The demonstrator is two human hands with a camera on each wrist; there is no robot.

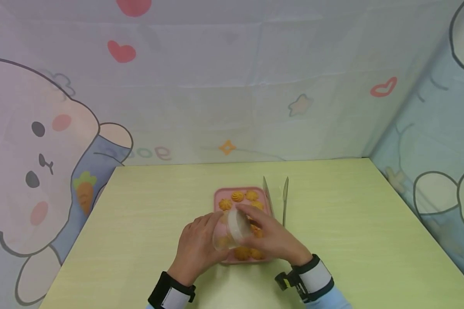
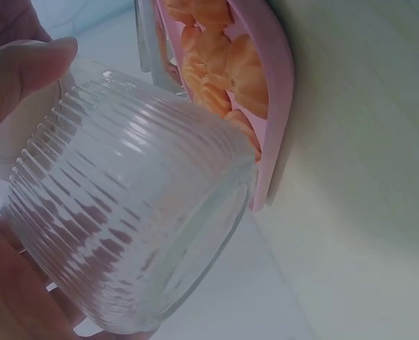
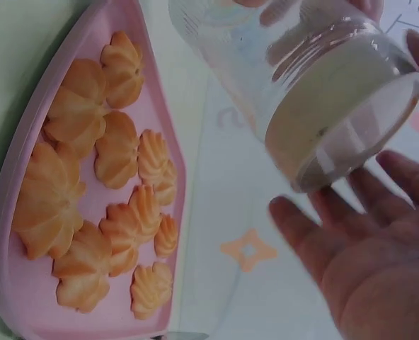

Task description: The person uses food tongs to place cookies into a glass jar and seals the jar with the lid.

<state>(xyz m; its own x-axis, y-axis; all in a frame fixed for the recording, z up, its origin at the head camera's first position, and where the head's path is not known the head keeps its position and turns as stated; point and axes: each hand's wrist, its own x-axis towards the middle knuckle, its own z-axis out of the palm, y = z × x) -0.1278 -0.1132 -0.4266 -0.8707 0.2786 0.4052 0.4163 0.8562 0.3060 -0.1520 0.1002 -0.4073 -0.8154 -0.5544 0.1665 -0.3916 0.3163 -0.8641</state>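
My left hand [image 1: 199, 246] grips a clear ribbed glass jar [image 2: 124, 191] from its left side, above a pink tray [image 3: 103, 324]. The jar lies tilted on its side, its pale lid [image 3: 337, 106] towards my right hand [image 1: 278, 240]. In the head view, my right thumb and fingers span that lid at its edge. Seen from the right wrist, several fingertips touch or nearly touch the lid's rim. No contents show inside the jar in the left wrist view. Golden piped cookies [image 3: 50, 198] are spread over the tray.
Two slim silver metal arms [image 1: 285, 197], which look like tongs, lie at the tray's right side; their near end is hidden behind my right hand. A pale yellow table [image 1: 151, 197] lies beneath. A printed cloth [image 1: 201, 107] hangs behind it and along the sides.
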